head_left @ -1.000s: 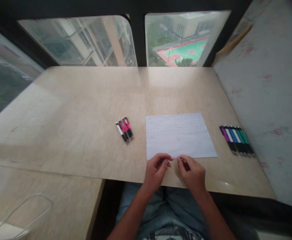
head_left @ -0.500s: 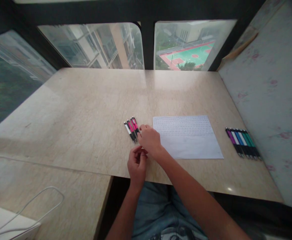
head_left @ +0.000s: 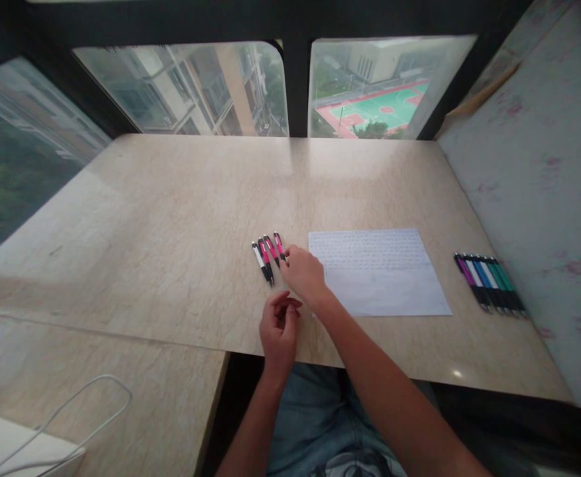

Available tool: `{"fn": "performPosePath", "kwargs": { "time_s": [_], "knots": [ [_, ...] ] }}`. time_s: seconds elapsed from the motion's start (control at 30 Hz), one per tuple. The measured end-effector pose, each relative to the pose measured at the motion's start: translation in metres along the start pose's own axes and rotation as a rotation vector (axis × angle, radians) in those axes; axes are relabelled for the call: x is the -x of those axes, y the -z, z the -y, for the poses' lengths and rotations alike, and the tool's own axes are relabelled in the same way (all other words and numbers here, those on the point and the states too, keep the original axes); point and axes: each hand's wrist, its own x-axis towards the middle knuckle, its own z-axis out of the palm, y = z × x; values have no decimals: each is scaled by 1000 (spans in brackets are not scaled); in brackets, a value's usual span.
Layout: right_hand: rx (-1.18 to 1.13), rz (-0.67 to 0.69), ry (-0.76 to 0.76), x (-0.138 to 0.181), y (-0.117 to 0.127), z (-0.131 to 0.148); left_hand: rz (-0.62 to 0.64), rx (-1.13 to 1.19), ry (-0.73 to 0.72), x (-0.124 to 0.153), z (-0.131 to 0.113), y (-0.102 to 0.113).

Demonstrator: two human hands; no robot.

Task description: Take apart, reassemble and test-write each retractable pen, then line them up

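My right hand (head_left: 304, 273) is closed on the lower end of a pink pen (head_left: 278, 243), whose black tip is hidden by the fingers. To its left lie two more pink pens (head_left: 267, 252) and a white pen (head_left: 259, 258), side by side and slightly slanted on the tabletop. My left hand (head_left: 279, 328) rests near the table's front edge, just below the right hand. Its fingers are loosely curled, with a gap between thumb and fingers and nothing visible in them. A sheet of lined, written paper (head_left: 379, 291) lies to the right, partly behind my right wrist.
A row of purple, white, blue and green pens (head_left: 489, 283) lies by the papered wall (head_left: 533, 165). At the lower left are a white box-like thing (head_left: 26, 444) and a looped pale cable (head_left: 128, 392). Windows border the far side of the table (head_left: 195, 185).
The pink pen at the right has come apart from the other pens, with my right hand on it. My left hand has dropped slightly away from the right. The view has shifted a little.
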Motion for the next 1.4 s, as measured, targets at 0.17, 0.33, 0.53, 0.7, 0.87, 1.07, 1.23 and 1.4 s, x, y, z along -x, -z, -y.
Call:
{"fn": "performPosePath", "kwargs": {
  "time_s": [0.17, 0.33, 0.53, 0.7, 0.87, 1.07, 1.23, 1.4],
  "knots": [
    [-470, -153, 118, 48, 21, -51, 42, -31, 20, -2, -8, -1],
    [-701, -41, 234, 108, 51, -104, 267, 227, 178, 11, -18, -23],
    [-847, -86, 17, 127, 60, -133, 326, 344, 244, 20, -15, -57],
    [-768, -82, -25, 121, 55, -138, 343, 300, 206, 13, -9, -61],
    [-660, -157, 76, 122, 54, -139, 330, 365, 241, 9, 0, -61],
    [-512, -230, 275, 123, 53, -142, 309, 393, 287, 8, 2, -61],
    [-490, -217, 406, 119, 59, -145, 302, 391, 298, 8, -1, -63],
    [-547, -195, 323, 118, 61, -148, 306, 390, 279, 10, -2, -66]
  ]
}}
